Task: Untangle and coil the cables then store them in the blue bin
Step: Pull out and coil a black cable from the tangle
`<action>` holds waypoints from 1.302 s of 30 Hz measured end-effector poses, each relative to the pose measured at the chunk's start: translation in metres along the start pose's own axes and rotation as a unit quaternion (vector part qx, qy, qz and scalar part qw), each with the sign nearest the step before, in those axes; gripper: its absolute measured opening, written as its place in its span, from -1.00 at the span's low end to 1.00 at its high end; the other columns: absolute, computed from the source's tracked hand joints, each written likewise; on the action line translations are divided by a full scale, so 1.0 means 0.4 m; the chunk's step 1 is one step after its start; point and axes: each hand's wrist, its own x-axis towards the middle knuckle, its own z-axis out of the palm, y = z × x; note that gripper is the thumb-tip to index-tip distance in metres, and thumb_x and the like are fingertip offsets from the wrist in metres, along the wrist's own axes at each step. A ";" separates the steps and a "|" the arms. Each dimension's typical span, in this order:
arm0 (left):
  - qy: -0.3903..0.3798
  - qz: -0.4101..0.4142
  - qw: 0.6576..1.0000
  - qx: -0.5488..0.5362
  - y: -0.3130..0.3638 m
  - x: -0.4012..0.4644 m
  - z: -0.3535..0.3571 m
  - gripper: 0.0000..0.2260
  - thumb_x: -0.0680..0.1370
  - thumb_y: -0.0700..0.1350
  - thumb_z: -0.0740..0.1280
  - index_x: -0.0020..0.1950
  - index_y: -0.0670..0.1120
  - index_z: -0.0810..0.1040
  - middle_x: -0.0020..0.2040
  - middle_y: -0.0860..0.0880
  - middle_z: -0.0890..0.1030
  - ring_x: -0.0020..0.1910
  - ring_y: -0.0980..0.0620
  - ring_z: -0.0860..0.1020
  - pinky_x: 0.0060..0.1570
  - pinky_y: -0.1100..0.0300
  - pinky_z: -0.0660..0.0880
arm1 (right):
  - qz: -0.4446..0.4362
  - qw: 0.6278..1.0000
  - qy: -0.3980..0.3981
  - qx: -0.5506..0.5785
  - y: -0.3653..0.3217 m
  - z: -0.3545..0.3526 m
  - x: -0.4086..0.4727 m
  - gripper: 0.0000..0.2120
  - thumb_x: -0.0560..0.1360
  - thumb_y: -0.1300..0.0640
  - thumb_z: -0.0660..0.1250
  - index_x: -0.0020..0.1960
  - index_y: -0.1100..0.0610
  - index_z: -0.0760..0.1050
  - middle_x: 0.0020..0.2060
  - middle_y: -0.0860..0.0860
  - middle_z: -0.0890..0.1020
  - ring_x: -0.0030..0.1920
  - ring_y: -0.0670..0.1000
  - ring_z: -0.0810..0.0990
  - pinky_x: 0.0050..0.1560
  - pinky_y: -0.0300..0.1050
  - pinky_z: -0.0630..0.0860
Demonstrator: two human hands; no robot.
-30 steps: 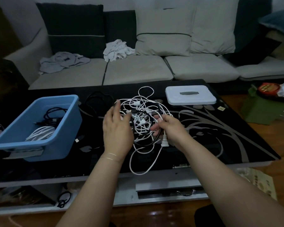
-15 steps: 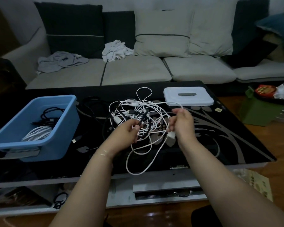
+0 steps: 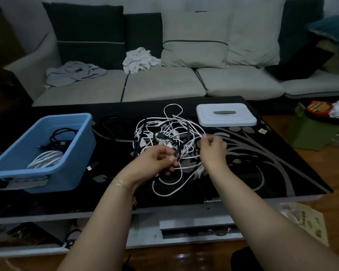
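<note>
A tangle of white and black cables lies in the middle of the black glass table. My left hand pinches strands at the tangle's near side. At the tangle's right edge my right hand pinches a white cable, fingers curled. A white plug hangs just below that wrist. The blue bin stands at the table's left, holding a coiled white cable and a black cable.
A white lid lies at the table's far right. Loose black cable sits between bin and tangle. A sofa with cushions and crumpled cloths runs behind the table. Green and red items lie on the floor at right.
My left hand has turned and drawn back to the tangle's near side, pinching strands. My right hand rose from the plug end to the tangle's right edge, pulling white cable outward.
</note>
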 end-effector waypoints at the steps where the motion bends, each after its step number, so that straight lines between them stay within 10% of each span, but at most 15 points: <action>1: -0.033 -0.005 0.999 0.025 -0.007 0.001 0.003 -0.89 0.57 -0.33 0.27 -0.05 -0.13 0.50 -0.20 -0.07 0.61 -0.29 0.12 0.57 -0.18 0.24 0.51 | 0.003 0.998 -0.029 0.051 -0.010 -0.002 -0.005 -0.62 0.62 -0.12 0.09 0.08 0.16 0.50 0.17 0.21 0.52 0.20 0.19 0.48 0.26 0.04 0.39; 5: -0.140 -0.011 0.982 0.125 -0.006 -0.006 0.002 -0.87 0.50 -0.31 0.39 -0.15 -0.10 0.54 -0.18 -0.09 0.58 -0.24 0.14 0.51 -0.18 0.35 0.46 | 0.093 0.924 -0.199 0.312 -0.029 0.001 -0.036 -0.70 0.61 -0.06 0.16 -0.02 0.17 0.47 -0.16 0.08 0.57 -0.34 -0.02 0.60 -0.23 -0.08 0.62; 8: -0.141 -0.036 0.983 0.108 0.003 -0.009 0.006 -0.94 0.59 -0.17 0.30 0.00 -0.12 0.55 -0.08 -0.09 0.61 -0.16 0.10 0.54 -0.12 0.30 0.50 | 0.127 0.886 -0.190 0.404 -0.032 -0.003 -0.042 -0.87 0.61 0.23 0.19 -0.09 0.20 0.44 -0.28 0.06 0.53 -0.57 -0.13 0.43 -0.53 -0.28 0.44; 15: 0.042 -0.073 0.953 -0.291 0.006 0.031 -0.045 -0.29 0.40 0.33 0.11 0.36 -0.14 0.33 0.22 -0.12 0.61 0.17 -0.03 0.60 0.08 0.07 0.54 | 0.018 0.895 -0.395 0.204 -0.047 -0.038 -0.109 -0.87 0.59 0.30 0.18 0.11 0.16 0.39 -0.36 0.06 0.58 -0.53 -0.01 0.47 -0.51 -0.21 0.42; 20: 0.027 -0.012 0.899 -0.436 0.016 0.028 -0.047 -0.49 0.45 0.18 0.19 0.25 -0.16 0.37 0.21 -0.18 0.61 0.05 -0.06 0.65 -0.03 0.11 0.62 | -0.070 0.848 -0.525 0.020 -0.062 -0.066 -0.146 -0.87 0.57 0.29 0.17 0.05 0.10 0.42 -0.46 0.08 0.52 -0.59 -0.02 0.47 -0.49 -0.19 0.36; 25: 0.151 0.020 0.860 -0.488 0.029 0.028 -0.101 -0.72 0.54 0.08 0.23 0.00 -0.13 0.48 -0.29 0.06 0.58 -0.54 0.22 0.43 -0.55 0.40 0.39 | -0.045 0.744 -0.664 -0.058 -0.050 -0.084 -0.148 -0.89 0.59 0.23 0.23 0.11 0.12 0.41 -0.32 0.10 0.62 -0.38 0.00 0.61 -0.32 -0.19 0.54; 28: 0.205 0.022 0.888 -0.411 0.038 0.007 -0.126 -0.59 0.63 0.20 0.05 -0.01 -0.11 0.46 -0.44 0.07 0.43 -0.65 0.22 0.21 -0.70 0.38 0.16 | -0.045 0.716 -0.688 -0.111 -0.027 -0.083 -0.143 -0.83 0.63 0.11 0.18 0.12 0.14 0.49 -0.07 0.18 0.66 -0.16 0.01 0.64 -0.14 -0.22 0.55; 32: -0.023 -0.005 0.989 -0.143 0.063 -0.048 -0.062 -0.78 0.61 0.03 0.18 -0.09 -0.10 0.43 -0.45 -0.01 0.45 -0.63 0.08 0.36 -0.64 0.36 0.30 | 0.076 0.852 -0.502 0.129 -0.023 -0.057 -0.105 -0.46 0.64 -0.14 -0.04 0.27 0.27 0.43 0.00 0.18 0.67 -0.14 0.03 0.67 -0.13 -0.14 0.60; 35: -0.223 -0.034 0.974 0.033 0.061 -0.071 0.021 -0.89 0.59 -0.10 0.27 -0.08 -0.11 0.49 -0.23 -0.05 0.63 -0.32 0.00 0.62 -0.39 0.25 0.52 | 0.211 0.812 -0.403 0.365 -0.024 -0.056 -0.058 -0.42 0.61 -0.19 -0.01 0.21 0.30 0.43 -0.11 0.14 0.68 -0.22 0.03 0.68 -0.28 -0.19 0.61; 39: -0.264 -0.053 0.943 0.196 0.040 -0.059 0.071 -0.91 0.58 -0.11 0.33 -0.03 -0.13 0.57 -0.18 -0.05 0.63 -0.18 0.05 0.62 -0.13 0.15 0.55 | 0.255 0.814 -0.382 0.355 -0.020 -0.071 -0.061 -0.80 0.59 0.10 0.22 -0.06 0.22 0.49 -0.31 0.07 0.69 -0.48 -0.11 0.54 -0.53 -0.35 0.46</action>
